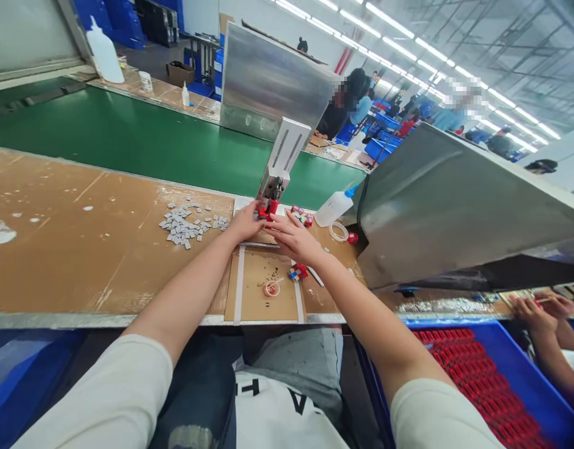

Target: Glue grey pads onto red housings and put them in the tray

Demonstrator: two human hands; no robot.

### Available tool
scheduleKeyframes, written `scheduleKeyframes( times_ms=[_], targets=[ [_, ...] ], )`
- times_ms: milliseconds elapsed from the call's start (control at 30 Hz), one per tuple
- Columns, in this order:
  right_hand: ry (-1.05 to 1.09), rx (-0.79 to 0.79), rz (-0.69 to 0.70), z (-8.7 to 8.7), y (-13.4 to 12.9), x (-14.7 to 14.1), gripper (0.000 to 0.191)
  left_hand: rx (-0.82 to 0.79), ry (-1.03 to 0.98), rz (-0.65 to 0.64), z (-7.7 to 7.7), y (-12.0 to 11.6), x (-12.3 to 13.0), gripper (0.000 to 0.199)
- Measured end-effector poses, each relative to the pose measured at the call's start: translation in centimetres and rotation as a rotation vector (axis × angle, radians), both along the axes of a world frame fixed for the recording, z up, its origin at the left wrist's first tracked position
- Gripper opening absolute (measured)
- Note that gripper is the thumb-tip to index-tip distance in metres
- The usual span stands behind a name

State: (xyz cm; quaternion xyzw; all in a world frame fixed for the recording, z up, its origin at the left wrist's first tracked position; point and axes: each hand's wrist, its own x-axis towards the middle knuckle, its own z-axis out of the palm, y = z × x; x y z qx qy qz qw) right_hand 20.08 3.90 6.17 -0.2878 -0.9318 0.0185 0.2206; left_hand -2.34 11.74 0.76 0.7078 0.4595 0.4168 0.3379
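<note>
Below an upright slotted metal fixture [280,163], a small red plastic part [268,210] sits at my fingertips. My left hand [243,224] is closed on its left side. My right hand [295,239] reaches in from the right with its fingers stretched out and thumb apart, the fingertips at the part's lower edge; whether they press on it I cannot tell. Just right of the fixture lie several red, blue and yellow block pieces [302,216]. Another multicoloured block piece [297,272] rests below my right hand, beside a white stick [315,276].
Small grey tiles [184,224] are heaped to the left. A squeeze bottle [334,207] and a tape ring [338,232] stand right, before a metal panel [459,212]. A small clear cup [272,288] is near. A blue bin [555,380] holds red parts; a co-worker's hands [541,312] are beyond.
</note>
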Motion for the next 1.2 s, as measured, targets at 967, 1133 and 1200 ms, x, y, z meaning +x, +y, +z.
scheduleKeyframes(
  times_ms=[967,1133,1200],
  targets=[
    [0.423,-0.037,-1.196,-6.3,-12.9,13.6,0.041,-0.027,-0.096,-0.374,8.2,-12.2,2.6,0.064],
    [0.665,-0.074,-1.093,-8.7,-14.0,14.8,0.017,0.047,-0.06,-0.34,8.9,-14.4,2.7,0.061],
    [0.94,0.025,-0.988,-7.2,-14.4,13.8,0.017,0.082,-0.017,-0.342,9.4,-15.3,3.0,0.061]
  ],
)
